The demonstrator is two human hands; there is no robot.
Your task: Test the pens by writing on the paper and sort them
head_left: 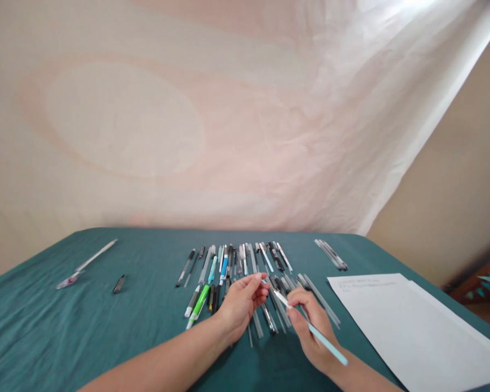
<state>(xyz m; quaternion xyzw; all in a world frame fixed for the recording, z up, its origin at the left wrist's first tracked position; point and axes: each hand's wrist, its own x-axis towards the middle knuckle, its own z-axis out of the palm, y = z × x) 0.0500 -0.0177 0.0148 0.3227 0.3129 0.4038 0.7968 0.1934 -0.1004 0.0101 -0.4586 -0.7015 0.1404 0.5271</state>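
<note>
A light blue pen (329, 344) with a pale front part is held in my right hand (310, 321), its blue end pointing down and to the right. The pale tip slants up toward my left hand (245, 302). The thumb and finger of that hand are pinched together near the pen's tip, and what lies between them is too small to make out. Below and behind both hands spread many loose pens and clear barrels (253, 258), several partly hidden by my fingers. A bright green pen (198, 306) lies just left of my left hand.
White paper sheets (371, 326) with faint writing lie at the right. Several clear tubes (330, 254) rest at the back right. On the left are a white pen (97, 255), a small clear packet (69, 280) and a short dark piece (118, 284). A pale cloth hangs behind.
</note>
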